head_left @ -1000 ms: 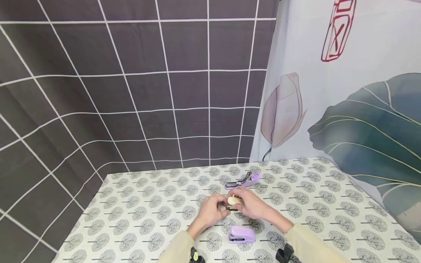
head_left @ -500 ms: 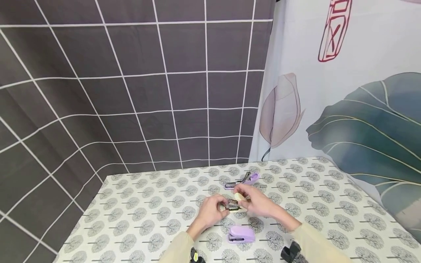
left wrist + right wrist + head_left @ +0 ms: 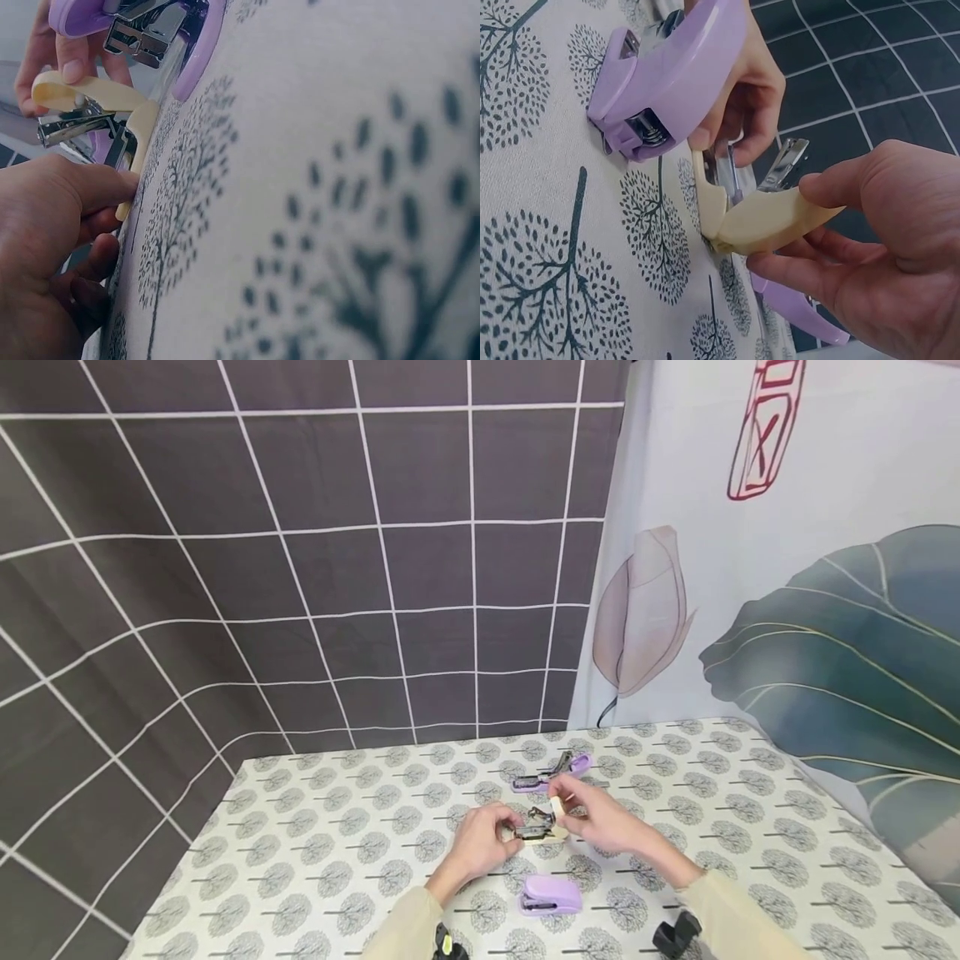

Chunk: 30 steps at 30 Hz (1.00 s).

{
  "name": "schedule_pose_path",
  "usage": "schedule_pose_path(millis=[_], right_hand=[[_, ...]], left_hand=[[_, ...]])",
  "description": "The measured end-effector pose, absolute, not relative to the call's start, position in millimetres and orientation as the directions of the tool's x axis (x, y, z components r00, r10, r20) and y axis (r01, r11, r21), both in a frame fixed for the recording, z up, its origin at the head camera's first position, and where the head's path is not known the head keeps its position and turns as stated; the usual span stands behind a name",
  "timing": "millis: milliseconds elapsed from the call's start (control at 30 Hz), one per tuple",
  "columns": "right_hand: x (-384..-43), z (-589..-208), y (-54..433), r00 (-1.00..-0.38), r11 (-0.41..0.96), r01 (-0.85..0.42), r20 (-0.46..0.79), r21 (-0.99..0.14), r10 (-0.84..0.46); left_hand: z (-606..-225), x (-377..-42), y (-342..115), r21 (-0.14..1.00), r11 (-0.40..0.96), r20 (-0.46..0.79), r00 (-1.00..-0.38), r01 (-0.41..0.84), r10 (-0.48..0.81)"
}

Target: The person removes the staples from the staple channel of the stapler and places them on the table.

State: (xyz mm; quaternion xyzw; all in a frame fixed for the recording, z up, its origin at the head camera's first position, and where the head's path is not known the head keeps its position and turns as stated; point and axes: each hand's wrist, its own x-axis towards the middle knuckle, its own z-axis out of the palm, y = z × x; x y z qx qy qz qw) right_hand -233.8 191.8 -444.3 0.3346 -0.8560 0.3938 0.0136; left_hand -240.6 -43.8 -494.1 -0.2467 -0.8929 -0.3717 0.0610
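The cream stapler [image 3: 534, 832] sits on the patterned table [image 3: 292, 839], about midway between the left and right edges and well in from the far edge. Its lid [image 3: 772, 221] is swung up and back toward the table's right edge, while its base [image 3: 711, 196] lies along the cloth. Between the two, the metal staple channel [image 3: 71, 126] tilts up off the base; whether staples lie in it is too small to tell.

The left hand [image 3: 480, 842] is curled in, thumb and fingers pinching the end of the base toward the left edge. The right hand [image 3: 596, 817] has its fingers part bent, gripping the lid between thumb and fingertips at its raised end.

Toward the far edge, just beyond the right hand, lies the far purple stapler [image 3: 531, 784], unfolded, with its lid laid back toward the right edge and its metal arm slanting up. What its channel holds cannot be made out.

Nearer the person, apart from both hands, the near purple stapler [image 3: 553, 893] stands folded on its base, nose toward the left edge, its inside largely hidden by its cover.
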Motion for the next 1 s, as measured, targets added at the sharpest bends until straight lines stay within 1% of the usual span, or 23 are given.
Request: schedule_pose_path(millis=[133, 433, 633, 767, 1000], right_hand=[[-233.7, -447.5, 195.9, -0.773, 0.441, -0.584, 0.301, -0.682, -0.558], [-234.1, -458.1, 203.4, -0.78, 0.333, -0.544, 0.318, -0.771, -0.538], [-232.1, -462.9, 210.4, -0.773, 0.281, -0.542, 0.339, -0.792, -0.536], [-231.1, -466.3, 215.3, -0.788, 0.265, -0.516, 0.331, -0.815, -0.519], [-232.4, -475.1, 225.7, -0.798, 0.158, -0.451, 0.318, -0.879, -0.512]], left_hand=[[-494.7, -240.6, -42.8, 0.631, 0.607, 0.288, -0.873, 0.483, 0.394], [-495.4, -240.4, -43.6, 0.626, 0.613, 0.29, -0.874, 0.481, 0.389], [-495.8, -240.6, -43.3, 0.631, 0.61, 0.286, -0.875, 0.479, 0.391], [-495.4, -239.9, -43.2, 0.638, 0.611, 0.272, -0.88, 0.469, 0.39], [-493.7, -238.7, -43.2, 0.637, 0.614, 0.273, -0.881, 0.466, 0.386]])
